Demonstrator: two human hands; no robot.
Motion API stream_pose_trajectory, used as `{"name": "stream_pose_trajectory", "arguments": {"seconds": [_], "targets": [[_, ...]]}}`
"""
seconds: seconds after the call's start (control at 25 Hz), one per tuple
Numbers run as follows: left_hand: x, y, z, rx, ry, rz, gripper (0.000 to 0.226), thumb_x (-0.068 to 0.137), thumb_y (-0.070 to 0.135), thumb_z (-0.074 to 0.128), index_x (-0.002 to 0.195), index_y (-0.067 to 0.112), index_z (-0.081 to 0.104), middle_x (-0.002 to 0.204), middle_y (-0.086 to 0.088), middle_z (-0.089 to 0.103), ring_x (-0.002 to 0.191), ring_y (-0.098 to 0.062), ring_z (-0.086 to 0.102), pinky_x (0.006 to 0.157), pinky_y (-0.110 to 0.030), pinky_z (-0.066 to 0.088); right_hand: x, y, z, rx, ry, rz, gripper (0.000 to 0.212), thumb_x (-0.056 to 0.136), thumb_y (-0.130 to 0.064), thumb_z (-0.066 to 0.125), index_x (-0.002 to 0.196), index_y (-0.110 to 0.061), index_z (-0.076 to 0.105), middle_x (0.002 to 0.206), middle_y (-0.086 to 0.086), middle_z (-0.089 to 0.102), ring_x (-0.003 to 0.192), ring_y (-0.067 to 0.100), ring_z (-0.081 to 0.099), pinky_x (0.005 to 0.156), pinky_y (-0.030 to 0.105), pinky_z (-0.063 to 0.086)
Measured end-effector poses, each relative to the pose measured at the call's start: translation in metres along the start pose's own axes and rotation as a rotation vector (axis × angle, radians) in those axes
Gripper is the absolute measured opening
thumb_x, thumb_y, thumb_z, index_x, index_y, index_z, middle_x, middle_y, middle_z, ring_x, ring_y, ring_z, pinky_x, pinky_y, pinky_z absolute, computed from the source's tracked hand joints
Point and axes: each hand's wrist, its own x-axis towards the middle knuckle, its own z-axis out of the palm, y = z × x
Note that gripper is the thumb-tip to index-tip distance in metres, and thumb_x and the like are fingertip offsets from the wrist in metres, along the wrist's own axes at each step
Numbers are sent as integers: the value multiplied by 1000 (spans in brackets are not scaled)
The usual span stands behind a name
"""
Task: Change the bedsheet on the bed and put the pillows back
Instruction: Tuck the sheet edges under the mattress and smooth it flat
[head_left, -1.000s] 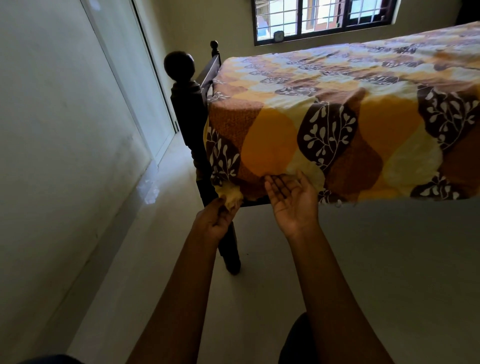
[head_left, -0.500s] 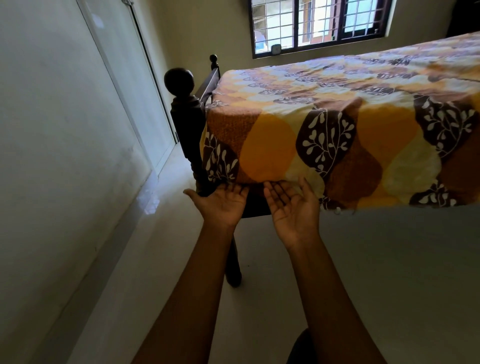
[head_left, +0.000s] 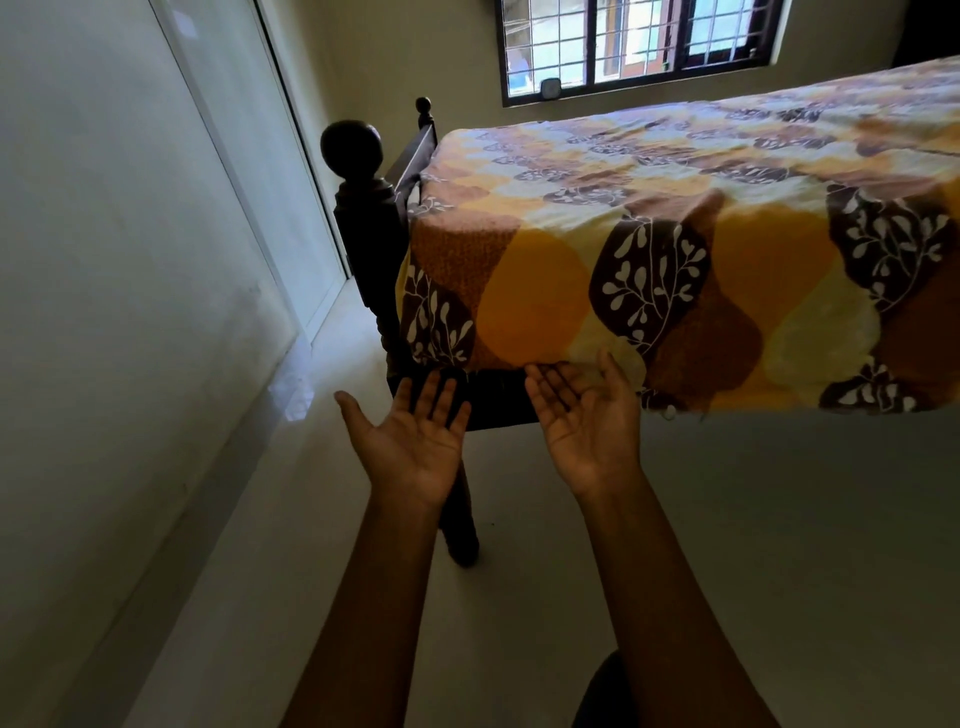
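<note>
An orange, yellow and brown leaf-patterned bedsheet (head_left: 675, 249) covers the mattress and hangs over its near side. A dark wooden bedpost (head_left: 363, 218) with a round knob stands at the bed's left corner. My left hand (head_left: 410, 441) is palm up with fingers spread, just below the sheet's hem near the corner, holding nothing. My right hand (head_left: 587, 421) is also palm up and open, its fingertips at the hem's lower edge. No pillows are in view.
A pale wall (head_left: 104, 312) and a light door (head_left: 291, 182) run along the left, leaving a narrow strip of light floor (head_left: 311, 519) beside the bed. A barred window (head_left: 634, 47) sits in the far wall behind the bed.
My left hand let go of the sheet's corner, turned palm up and drew back from the bed. My right hand stayed open under the hem. The sheet corner now looks tucked.
</note>
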Motion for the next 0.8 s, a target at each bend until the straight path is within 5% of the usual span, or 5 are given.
{"name": "stream_pose_trajectory", "arguments": {"seconds": [0.24,0.44,0.64,0.8], "targets": [[34,-5,18,-11,-40,-39,89,82,76,20,145,14,28,145,-20,35,132,-39,36,106,-51,29,4,3,-3,5,3,0,53,94,-40,46,126,1,48,124,18,55,109,25,58,96,31,46],[21,-49,34,29,244,106,49,99,43,29,140,18,35,140,-11,45,124,-33,46,102,-44,38,9,7,-7,-10,4,-15,47,93,-38,47,121,0,53,119,16,58,105,24,59,94,30,47],[-6,-67,-9,114,189,-120,23,97,22,43,110,9,56,130,-12,54,111,-28,54,94,-39,43,13,-4,-26,-246,87,73,20,94,-19,51,104,-6,62,97,7,65,89,15,62,77,25,52],[13,-82,-7,312,117,-232,34,94,20,50,127,12,49,136,-12,49,123,-28,48,95,-39,42,26,-34,-65,-182,336,-36,15,93,-24,56,96,-9,58,102,9,55,88,20,56,70,29,49]]}}
